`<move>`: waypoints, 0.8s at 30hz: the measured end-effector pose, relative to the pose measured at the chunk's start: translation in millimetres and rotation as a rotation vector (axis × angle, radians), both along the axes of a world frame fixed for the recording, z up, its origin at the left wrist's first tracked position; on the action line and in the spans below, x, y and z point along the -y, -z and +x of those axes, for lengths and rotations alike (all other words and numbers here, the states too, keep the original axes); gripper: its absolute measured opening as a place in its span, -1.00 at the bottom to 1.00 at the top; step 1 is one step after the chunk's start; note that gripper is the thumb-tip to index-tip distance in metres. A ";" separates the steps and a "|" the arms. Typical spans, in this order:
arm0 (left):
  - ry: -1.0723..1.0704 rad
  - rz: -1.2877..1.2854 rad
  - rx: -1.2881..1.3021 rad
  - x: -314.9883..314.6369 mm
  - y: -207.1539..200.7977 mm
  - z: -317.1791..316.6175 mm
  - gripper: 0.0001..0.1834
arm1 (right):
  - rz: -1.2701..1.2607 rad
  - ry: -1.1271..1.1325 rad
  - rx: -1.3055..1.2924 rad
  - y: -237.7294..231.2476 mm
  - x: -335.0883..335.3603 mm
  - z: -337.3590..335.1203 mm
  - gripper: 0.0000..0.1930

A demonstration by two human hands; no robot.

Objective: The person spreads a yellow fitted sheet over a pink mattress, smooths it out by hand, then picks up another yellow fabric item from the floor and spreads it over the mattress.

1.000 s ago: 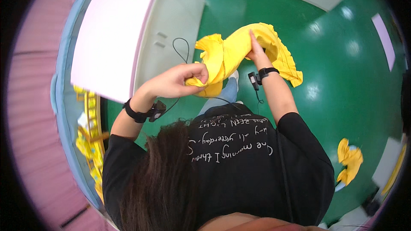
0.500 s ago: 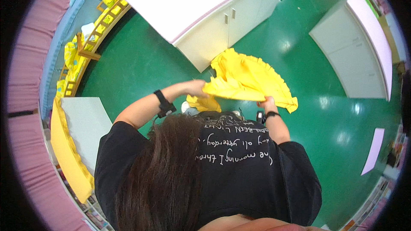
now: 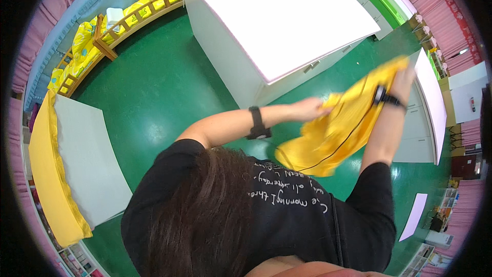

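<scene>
A yellow cloth (image 3: 335, 136) hangs between my hands, blurred by motion; a thin dark cord runs across it. My left hand (image 3: 309, 109) is closed on its left edge, just in front of the large white cabinet. Farther right and higher, my right hand (image 3: 404, 79) grips the opposite end, its fingers smeared and partly hidden. The cloth slants from the right hand down toward my shirt front, its lower part loose above the green floor. Each wrist wears a black band.
A large white cabinet (image 3: 277, 25) with a broad top stands ahead. Another cabinet (image 3: 417, 133) is at the right. Wooden beds (image 3: 105, 46) with yellow bedding line the far left. At near left stands a pale unit (image 3: 89, 149) with a ruffled yellow cover (image 3: 51, 174).
Both hands have moved right with the cloth, the right hand rising much farther. The cloth has swung from spread out low ahead to hanging aslant at the right. My view has shifted too.
</scene>
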State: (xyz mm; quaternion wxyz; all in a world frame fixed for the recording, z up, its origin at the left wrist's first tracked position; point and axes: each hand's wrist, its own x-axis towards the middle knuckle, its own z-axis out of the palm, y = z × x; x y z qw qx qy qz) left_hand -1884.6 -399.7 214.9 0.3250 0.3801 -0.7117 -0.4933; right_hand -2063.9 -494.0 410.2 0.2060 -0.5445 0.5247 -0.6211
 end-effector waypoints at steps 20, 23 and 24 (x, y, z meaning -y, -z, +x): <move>-0.283 0.269 -0.034 90.7 -3.9 359.8 -0.68 | 0.566 -1.065 -0.191 147.1 225.2 472.6 -0.74; -0.071 0.322 0.156 114.5 22.5 389.2 -0.60 | 0.449 -1.290 -0.346 153.8 219.3 428.1 -0.70; -0.040 0.337 0.220 123.4 21.7 391.9 -0.57 | 0.419 -1.203 -0.305 173.6 228.2 406.4 -0.70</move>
